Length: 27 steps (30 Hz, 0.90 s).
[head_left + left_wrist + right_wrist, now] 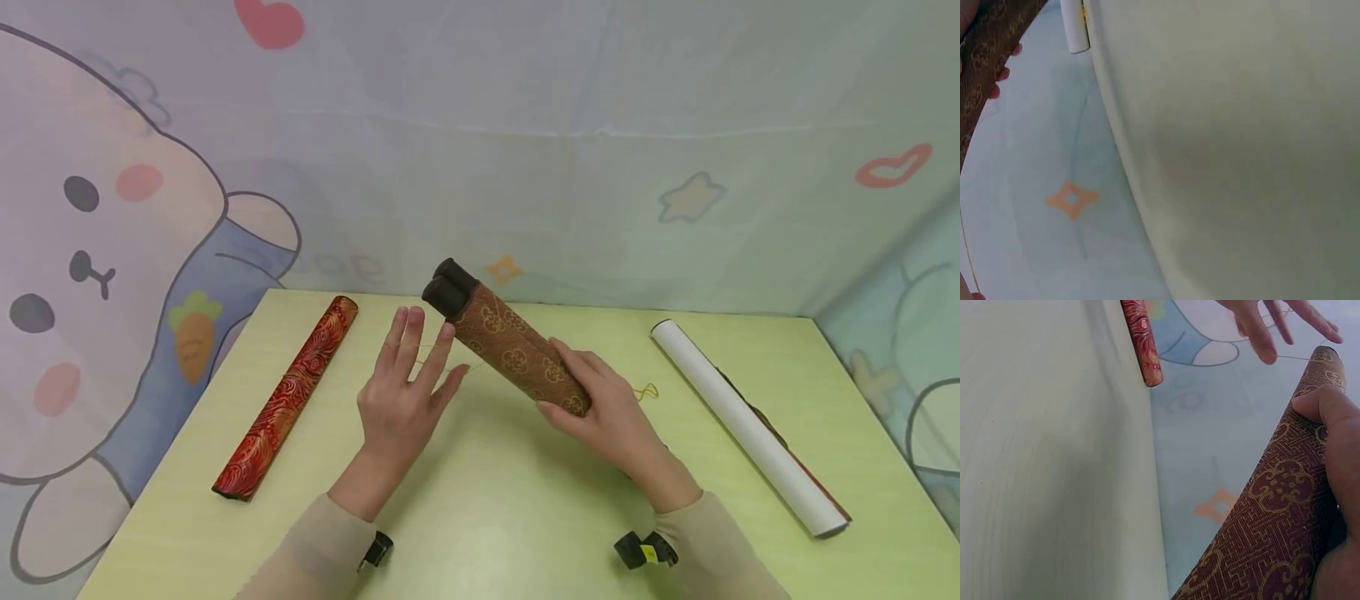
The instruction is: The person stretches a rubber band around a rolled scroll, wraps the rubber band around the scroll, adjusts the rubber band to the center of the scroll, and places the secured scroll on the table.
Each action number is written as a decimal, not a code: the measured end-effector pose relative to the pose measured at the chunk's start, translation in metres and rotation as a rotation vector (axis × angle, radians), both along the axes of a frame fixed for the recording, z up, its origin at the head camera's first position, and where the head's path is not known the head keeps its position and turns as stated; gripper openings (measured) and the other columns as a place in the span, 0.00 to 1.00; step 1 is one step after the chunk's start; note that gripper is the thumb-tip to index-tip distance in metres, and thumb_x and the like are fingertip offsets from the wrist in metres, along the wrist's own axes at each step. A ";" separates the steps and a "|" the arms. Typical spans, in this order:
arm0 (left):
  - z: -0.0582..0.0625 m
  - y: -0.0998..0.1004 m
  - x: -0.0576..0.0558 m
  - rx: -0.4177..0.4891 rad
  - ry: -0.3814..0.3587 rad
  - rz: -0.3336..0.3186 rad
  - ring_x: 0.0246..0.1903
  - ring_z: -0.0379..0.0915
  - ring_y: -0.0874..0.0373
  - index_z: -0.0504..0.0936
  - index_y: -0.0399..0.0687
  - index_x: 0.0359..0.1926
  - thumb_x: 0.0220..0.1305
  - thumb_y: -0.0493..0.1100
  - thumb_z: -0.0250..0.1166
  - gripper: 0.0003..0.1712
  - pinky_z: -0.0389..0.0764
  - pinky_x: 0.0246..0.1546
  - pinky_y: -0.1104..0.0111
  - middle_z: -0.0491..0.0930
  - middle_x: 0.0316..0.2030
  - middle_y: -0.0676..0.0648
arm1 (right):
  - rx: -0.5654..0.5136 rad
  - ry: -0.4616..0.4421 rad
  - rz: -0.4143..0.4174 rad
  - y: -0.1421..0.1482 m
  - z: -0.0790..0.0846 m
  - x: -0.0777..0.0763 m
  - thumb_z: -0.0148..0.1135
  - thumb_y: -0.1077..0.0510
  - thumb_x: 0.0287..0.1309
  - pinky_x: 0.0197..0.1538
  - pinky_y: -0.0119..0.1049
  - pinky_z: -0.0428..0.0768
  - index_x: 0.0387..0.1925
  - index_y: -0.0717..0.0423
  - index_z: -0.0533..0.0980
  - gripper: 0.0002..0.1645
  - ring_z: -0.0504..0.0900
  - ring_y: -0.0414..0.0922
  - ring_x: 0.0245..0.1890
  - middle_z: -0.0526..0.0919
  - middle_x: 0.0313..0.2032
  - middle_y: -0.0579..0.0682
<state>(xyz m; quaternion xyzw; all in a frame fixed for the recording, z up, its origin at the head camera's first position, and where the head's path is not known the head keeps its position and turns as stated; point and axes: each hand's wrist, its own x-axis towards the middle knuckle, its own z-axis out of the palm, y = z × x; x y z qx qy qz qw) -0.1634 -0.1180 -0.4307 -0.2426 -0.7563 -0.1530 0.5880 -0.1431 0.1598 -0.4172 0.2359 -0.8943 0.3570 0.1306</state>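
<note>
My right hand [611,417] grips a brown brocade scroll [517,354] near its lower end, thumb and fingers round it. Gold cloud-like patterns cover the cloth, and two dark rod ends [450,287] stick out of the upper left end. The scroll is tilted above the table. Left of that end, my left hand [397,404] has its fingers straight and spread. A thin yellow string [427,345] runs across those fingers toward the scroll; in the right wrist view the string [1291,357] is also stretched between them. A yellow cord loop [647,390] shows beyond the right hand.
A red patterned scroll [288,400] lies slanted on the table's left side. On the right lies a white rolled scroll [742,425] with a dark cord and red edge along it. The pale table [487,533] ends at a printed cloth backdrop [525,183].
</note>
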 end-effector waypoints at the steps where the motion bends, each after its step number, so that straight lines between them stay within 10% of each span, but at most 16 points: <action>1: 0.002 -0.003 -0.002 -0.033 0.037 0.009 0.67 0.78 0.38 0.74 0.57 0.78 0.76 0.49 0.69 0.32 0.69 0.12 0.65 0.67 0.79 0.45 | 0.004 0.002 0.004 0.000 0.000 0.001 0.76 0.51 0.65 0.50 0.55 0.84 0.81 0.49 0.65 0.48 0.84 0.54 0.54 0.80 0.63 0.56; 5: 0.010 -0.013 -0.006 -0.151 0.161 0.015 0.63 0.81 0.38 0.76 0.61 0.76 0.74 0.31 0.65 0.35 0.61 0.12 0.67 0.67 0.79 0.50 | 0.021 0.010 0.012 0.001 0.002 0.003 0.76 0.51 0.64 0.49 0.54 0.85 0.81 0.51 0.65 0.48 0.84 0.54 0.53 0.80 0.62 0.57; 12: 0.024 -0.026 -0.009 -0.300 0.330 -0.012 0.57 0.86 0.44 0.78 0.59 0.74 0.69 0.20 0.62 0.40 0.89 0.31 0.58 0.71 0.76 0.53 | 0.063 0.038 0.010 0.003 0.006 0.006 0.77 0.50 0.63 0.48 0.52 0.86 0.80 0.52 0.66 0.49 0.84 0.53 0.51 0.81 0.62 0.58; 15: 0.033 -0.031 -0.010 -0.322 0.354 -0.044 0.56 0.86 0.44 0.80 0.56 0.73 0.68 0.18 0.62 0.40 0.82 0.21 0.67 0.73 0.75 0.52 | 0.070 0.053 0.005 0.002 0.008 0.006 0.77 0.51 0.61 0.47 0.52 0.86 0.80 0.51 0.67 0.49 0.84 0.53 0.51 0.81 0.61 0.58; 20: 0.043 -0.033 -0.008 -0.289 0.356 -0.096 0.52 0.88 0.40 0.84 0.50 0.68 0.70 0.19 0.60 0.33 0.50 0.11 0.72 0.75 0.74 0.48 | 0.070 0.064 0.014 0.000 0.010 0.006 0.78 0.51 0.60 0.47 0.52 0.86 0.79 0.51 0.68 0.49 0.84 0.53 0.50 0.81 0.60 0.58; 27: 0.057 -0.029 -0.007 -0.108 0.324 -0.110 0.45 0.89 0.41 0.86 0.46 0.65 0.64 0.21 0.70 0.31 0.68 0.11 0.65 0.80 0.69 0.45 | 0.065 0.078 0.016 -0.005 0.009 0.007 0.79 0.51 0.58 0.46 0.52 0.86 0.79 0.50 0.69 0.49 0.84 0.54 0.50 0.81 0.60 0.58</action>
